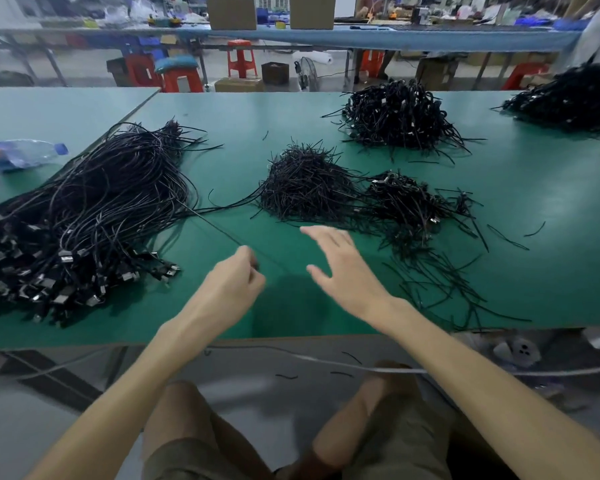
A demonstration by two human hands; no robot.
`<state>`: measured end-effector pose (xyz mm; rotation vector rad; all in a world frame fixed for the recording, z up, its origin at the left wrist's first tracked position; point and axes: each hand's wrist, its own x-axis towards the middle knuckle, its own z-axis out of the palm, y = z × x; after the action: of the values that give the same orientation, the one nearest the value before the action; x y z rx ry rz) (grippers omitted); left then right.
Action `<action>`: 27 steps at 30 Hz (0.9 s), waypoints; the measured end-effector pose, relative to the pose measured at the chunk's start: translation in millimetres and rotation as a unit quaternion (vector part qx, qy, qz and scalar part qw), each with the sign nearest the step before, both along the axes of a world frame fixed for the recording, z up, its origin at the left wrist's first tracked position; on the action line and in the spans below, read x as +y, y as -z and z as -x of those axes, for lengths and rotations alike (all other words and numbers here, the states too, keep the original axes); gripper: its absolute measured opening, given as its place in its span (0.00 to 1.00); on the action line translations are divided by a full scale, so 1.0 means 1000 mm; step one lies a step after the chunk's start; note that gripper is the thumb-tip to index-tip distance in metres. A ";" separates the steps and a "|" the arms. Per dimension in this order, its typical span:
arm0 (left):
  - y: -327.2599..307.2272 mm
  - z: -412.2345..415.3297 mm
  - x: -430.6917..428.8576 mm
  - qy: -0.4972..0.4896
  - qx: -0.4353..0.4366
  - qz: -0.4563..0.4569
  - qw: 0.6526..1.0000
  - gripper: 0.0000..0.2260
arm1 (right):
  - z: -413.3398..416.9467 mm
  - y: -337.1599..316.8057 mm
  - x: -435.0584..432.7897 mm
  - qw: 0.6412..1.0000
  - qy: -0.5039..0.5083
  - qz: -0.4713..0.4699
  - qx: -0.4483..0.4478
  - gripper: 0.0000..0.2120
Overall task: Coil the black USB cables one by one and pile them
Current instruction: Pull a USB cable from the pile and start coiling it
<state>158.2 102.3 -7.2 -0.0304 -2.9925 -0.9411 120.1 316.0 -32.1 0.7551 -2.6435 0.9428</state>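
Note:
A big bundle of loose black USB cables point(84, 216) lies on the left of the green table point(534, 188), its plugs toward the near edge. My left hand point(238, 278) pinches one thin black cable point(219, 230) that runs taut from that bundle toward me. Beside it, my right hand point(343, 268) hovers over the table with fingers spread and nothing in it. A pile of short black ties point(305, 185) sits in the middle. To its right lies a pile of coiled cables point(409, 202).
A larger heap of coiled cables point(399, 116) is at the back, another point(575, 95) at the far right. Loose ties point(440, 282) are scattered near the front right edge. A plastic bottle point(21, 154) lies at far left. A white cord point(361, 367) hangs below the table edge.

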 end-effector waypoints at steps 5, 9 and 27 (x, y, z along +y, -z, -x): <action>-0.014 -0.027 0.046 0.135 0.011 -0.054 0.989 0.05 | -0.022 -0.001 -0.028 0.990 -0.058 0.055 -0.113 0.22; -0.027 -0.023 0.039 0.096 0.000 -0.195 0.976 0.05 | -0.025 0.000 -0.033 0.979 -0.008 0.127 -0.157 0.14; -0.025 -0.028 0.035 0.162 0.053 -0.545 0.821 0.21 | -0.052 0.007 -0.027 0.979 -0.128 0.108 -0.115 0.07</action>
<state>186.0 137.7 17.5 -0.5536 -1.9299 -2.3917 172.3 289.3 -39.4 1.0035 -2.6129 1.4398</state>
